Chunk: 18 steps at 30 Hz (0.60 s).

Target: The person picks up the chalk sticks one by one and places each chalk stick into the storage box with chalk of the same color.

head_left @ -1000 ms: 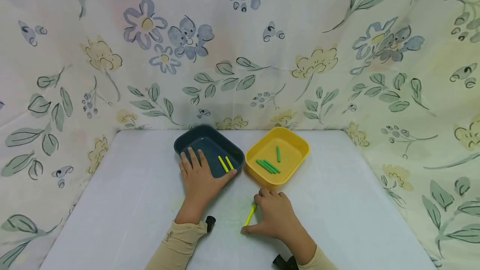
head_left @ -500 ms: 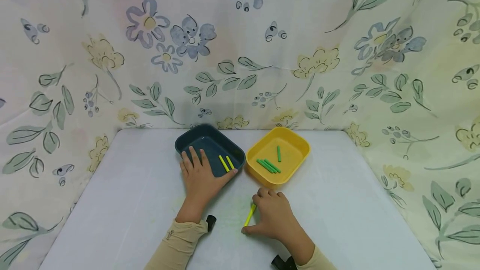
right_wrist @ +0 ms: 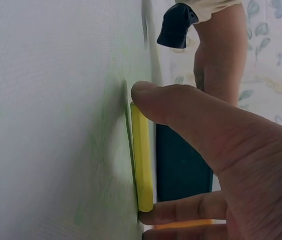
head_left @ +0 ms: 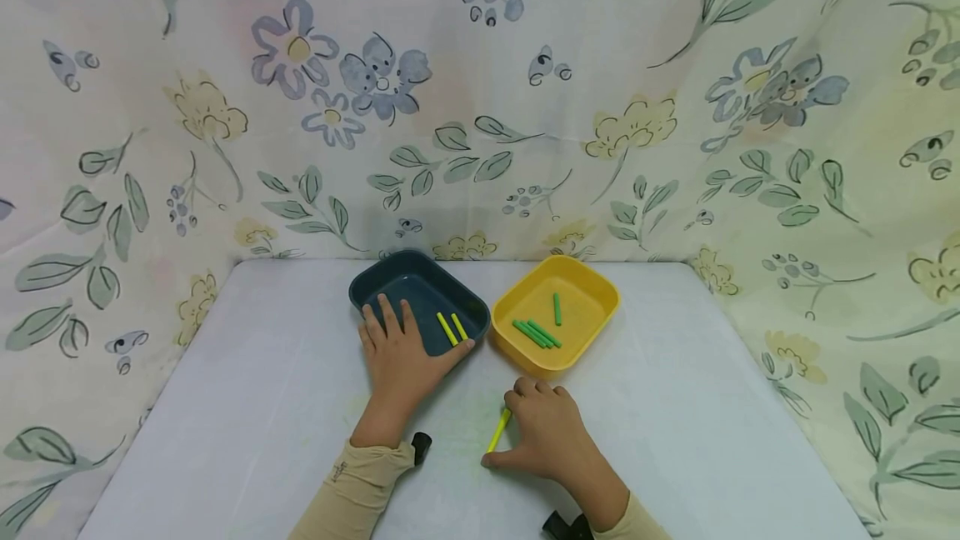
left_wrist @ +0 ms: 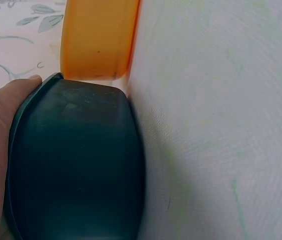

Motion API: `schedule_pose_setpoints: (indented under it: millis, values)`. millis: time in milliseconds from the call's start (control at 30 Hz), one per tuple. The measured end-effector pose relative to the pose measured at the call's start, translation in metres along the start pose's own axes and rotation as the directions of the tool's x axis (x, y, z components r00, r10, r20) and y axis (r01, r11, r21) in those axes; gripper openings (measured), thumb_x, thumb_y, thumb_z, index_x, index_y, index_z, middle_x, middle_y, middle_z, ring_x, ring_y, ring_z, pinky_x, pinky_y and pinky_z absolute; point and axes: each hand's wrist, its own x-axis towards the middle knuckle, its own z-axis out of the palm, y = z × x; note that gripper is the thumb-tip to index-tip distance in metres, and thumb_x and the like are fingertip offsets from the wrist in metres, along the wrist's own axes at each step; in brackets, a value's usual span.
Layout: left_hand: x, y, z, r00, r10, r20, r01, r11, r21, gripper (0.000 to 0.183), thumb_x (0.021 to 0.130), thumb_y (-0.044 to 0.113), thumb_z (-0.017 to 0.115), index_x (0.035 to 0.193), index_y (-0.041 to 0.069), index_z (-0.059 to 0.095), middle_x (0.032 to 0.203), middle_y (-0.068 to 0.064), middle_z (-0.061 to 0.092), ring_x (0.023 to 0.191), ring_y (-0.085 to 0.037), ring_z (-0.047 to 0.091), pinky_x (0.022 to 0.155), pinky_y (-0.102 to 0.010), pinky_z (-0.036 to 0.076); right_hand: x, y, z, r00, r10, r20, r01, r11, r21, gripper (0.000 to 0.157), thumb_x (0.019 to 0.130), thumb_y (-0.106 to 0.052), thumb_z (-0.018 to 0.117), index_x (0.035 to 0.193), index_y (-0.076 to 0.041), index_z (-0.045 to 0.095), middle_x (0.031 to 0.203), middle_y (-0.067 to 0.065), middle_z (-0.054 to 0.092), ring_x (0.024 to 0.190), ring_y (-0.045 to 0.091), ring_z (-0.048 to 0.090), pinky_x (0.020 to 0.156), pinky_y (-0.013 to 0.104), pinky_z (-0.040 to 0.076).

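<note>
My left hand (head_left: 400,361) lies with spread, straight fingers over the near left side of a dark blue tray (head_left: 405,265). Its thumb rests along the tray's rim, as the left wrist view also shows. Inside that tray are two slim yellow sticks (head_left: 447,328). On the white tabletop in front, my right hand (head_left: 551,432) holds a third yellow stick (right_wrist: 142,160) end to end. The thumb is at its near end and a fingertip at its far end. This stick lies at, or very close over, the cloth.
A yellow tray (head_left: 592,332) stands to the right of the blue one, with several green sticks (head_left: 557,308) in it. Faint green smudges mark the white table cover (head_left: 247,432). Behind rises a flowered cloth (head_left: 480,190). Black wrist devices (head_left: 422,447) sit at both cuffs.
</note>
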Motion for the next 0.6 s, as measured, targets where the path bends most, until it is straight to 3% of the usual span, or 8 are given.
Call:
schedule_pose_setpoints:
  millis: [600]
  values:
    - [0.0005, -0.0012, 0.0018, 1.000, 0.006, 0.000, -0.006, 1.000, -0.006, 0.145, 0.071, 0.103, 0.053, 0.170, 0.005, 0.013, 0.177, -0.025, -0.009, 0.162, -0.054, -0.006, 0.128, -0.072, 0.006, -0.0014, 0.0011, -0.0005, 1.000, -0.014, -0.020, 0.014, 1.000, 0.021, 0.087, 0.068, -0.090, 0.075, 0.116, -0.018, 0.075, 0.119, -0.001, 0.067, 0.110, 0.021, 0.065, 0.083, 0.048, 0.055]
